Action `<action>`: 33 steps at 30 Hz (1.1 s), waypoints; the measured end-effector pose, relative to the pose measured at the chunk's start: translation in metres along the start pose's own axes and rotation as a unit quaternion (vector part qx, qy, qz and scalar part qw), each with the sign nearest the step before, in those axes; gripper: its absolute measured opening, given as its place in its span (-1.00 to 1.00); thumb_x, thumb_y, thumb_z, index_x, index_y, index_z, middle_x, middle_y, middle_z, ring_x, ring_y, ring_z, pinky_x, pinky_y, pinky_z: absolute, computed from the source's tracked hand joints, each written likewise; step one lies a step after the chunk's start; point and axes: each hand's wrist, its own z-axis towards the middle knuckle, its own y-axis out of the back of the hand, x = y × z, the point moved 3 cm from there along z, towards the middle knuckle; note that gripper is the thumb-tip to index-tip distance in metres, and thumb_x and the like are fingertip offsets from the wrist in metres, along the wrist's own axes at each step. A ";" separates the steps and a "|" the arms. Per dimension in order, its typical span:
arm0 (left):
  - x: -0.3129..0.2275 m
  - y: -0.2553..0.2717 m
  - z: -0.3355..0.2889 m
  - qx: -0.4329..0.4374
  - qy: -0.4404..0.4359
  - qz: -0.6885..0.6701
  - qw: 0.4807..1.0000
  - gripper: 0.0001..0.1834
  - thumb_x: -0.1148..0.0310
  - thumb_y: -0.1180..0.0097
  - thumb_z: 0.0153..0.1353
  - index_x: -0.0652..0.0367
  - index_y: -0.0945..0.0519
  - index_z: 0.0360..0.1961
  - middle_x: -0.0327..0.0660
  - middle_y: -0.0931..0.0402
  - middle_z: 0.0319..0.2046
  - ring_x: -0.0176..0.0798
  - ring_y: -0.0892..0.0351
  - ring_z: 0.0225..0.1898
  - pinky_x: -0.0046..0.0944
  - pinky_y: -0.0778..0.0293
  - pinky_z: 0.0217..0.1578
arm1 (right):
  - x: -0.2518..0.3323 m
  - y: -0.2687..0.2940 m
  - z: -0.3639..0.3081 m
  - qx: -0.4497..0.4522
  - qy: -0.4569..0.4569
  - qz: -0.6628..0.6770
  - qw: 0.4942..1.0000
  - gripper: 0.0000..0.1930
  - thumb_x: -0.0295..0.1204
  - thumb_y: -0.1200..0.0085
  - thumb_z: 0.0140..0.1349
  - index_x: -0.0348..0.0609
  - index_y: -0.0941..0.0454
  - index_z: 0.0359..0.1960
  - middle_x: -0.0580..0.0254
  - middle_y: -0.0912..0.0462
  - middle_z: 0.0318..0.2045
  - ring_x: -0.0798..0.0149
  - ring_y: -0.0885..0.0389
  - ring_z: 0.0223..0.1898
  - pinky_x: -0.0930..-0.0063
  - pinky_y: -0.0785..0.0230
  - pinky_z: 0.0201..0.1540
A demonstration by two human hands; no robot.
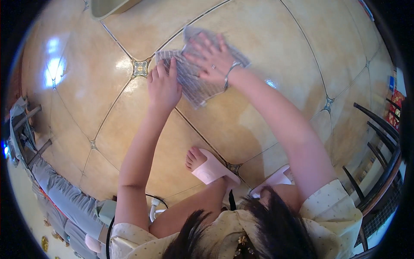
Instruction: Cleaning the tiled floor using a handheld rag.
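A grey checked cloth [199,91] lies spread and partly rumpled on the glossy beige floor tiles [258,116]. My right hand [213,59] presses flat on its upper part with the fingers spread, slightly blurred by motion; a ring and a silver bracelet are on this arm. At the cloth's left corner, my left hand [164,86] rests with its fingers apart and laid over the edge. The thumb lies close to the cloth, and whether it grips any fabric underneath is hidden.
A beige basin [110,9] stands at the upper left. My feet in pink slippers [214,167] are close below the cloth. A dark wooden chair [381,172] is on the right; grey cushioned furniture [64,190] lies along the lower left. White tubing [154,208] shows near my leg.
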 end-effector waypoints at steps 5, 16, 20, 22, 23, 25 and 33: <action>-0.046 -0.011 -0.002 0.139 -0.034 0.142 0.979 -0.08 0.16 -0.15 0.03 0.46 -0.10 0.34 0.28 0.09 0.39 0.25 0.15 0.45 0.15 0.20 0.40 | 0.044 -0.027 -0.054 -0.028 0.068 -0.066 0.995 -0.28 0.05 -0.02 0.12 0.05 -0.30 0.33 0.15 -0.13 0.41 0.06 0.16 0.49 -0.19 0.43 0.44; -0.229 -0.021 -0.047 0.178 -0.285 0.217 0.917 -0.11 0.04 0.02 0.19 0.41 -0.02 0.40 0.21 0.30 0.46 0.27 0.44 0.48 0.22 0.49 0.39 | 0.016 -0.023 -0.277 0.050 -0.086 0.030 0.995 -0.29 0.02 0.02 0.21 -0.12 -0.25 0.32 0.06 -0.16 0.38 0.03 0.15 0.48 -0.10 0.38 0.46; -0.311 -0.031 -0.054 0.159 -0.380 0.255 0.875 -0.22 0.11 0.14 0.28 0.33 -0.01 0.42 0.17 0.31 0.46 0.28 0.45 0.48 0.22 0.54 0.38 | 0.008 -0.030 -0.361 0.007 -0.171 0.070 0.983 -0.28 -0.06 -0.03 0.17 -0.19 -0.25 0.31 -0.09 -0.17 0.35 -0.06 0.11 0.47 -0.11 0.40 0.45; -0.349 -0.035 -0.054 0.138 -0.411 0.241 0.868 -0.22 0.11 0.15 0.28 0.31 -0.01 0.43 0.15 0.31 0.47 0.27 0.45 0.48 0.21 0.54 0.38 | 0.000 -0.032 -0.398 -0.002 -0.233 0.070 0.970 -0.28 -0.07 -0.02 0.18 -0.22 -0.22 0.32 -0.12 -0.14 0.36 -0.08 0.13 0.47 -0.12 0.39 0.45; -0.368 -0.037 -0.055 0.121 -0.431 0.224 0.866 -0.23 0.11 0.16 0.29 0.30 -0.01 0.43 0.13 0.30 0.47 0.26 0.44 0.48 0.21 0.53 0.39 | -0.006 -0.032 -0.415 -0.004 -0.241 0.069 0.968 -0.28 -0.07 -0.02 0.18 -0.22 -0.22 0.32 -0.12 -0.14 0.36 -0.08 0.13 0.47 -0.12 0.39 0.45; -0.404 -0.048 -0.054 0.078 -0.444 0.216 0.866 -0.23 0.11 0.17 0.29 0.27 -0.01 0.44 0.07 0.29 0.48 0.21 0.43 0.49 0.20 0.53 0.39 | -0.017 -0.033 -0.450 0.008 -0.319 0.065 0.945 -0.28 -0.11 -0.02 0.17 -0.24 -0.21 0.33 -0.14 -0.11 0.37 -0.10 0.13 0.47 -0.11 0.37 0.45; -0.491 -0.043 -0.047 0.046 -0.477 0.204 0.854 -0.28 0.09 0.21 0.31 0.24 -0.07 0.42 0.04 0.20 0.48 0.12 0.34 0.50 0.18 0.46 0.41 | -0.045 -0.032 -0.509 -0.060 -0.404 0.040 0.912 -0.30 -0.15 -0.04 0.18 -0.23 -0.21 0.33 -0.11 -0.07 0.40 -0.04 0.15 0.48 -0.06 0.35 0.46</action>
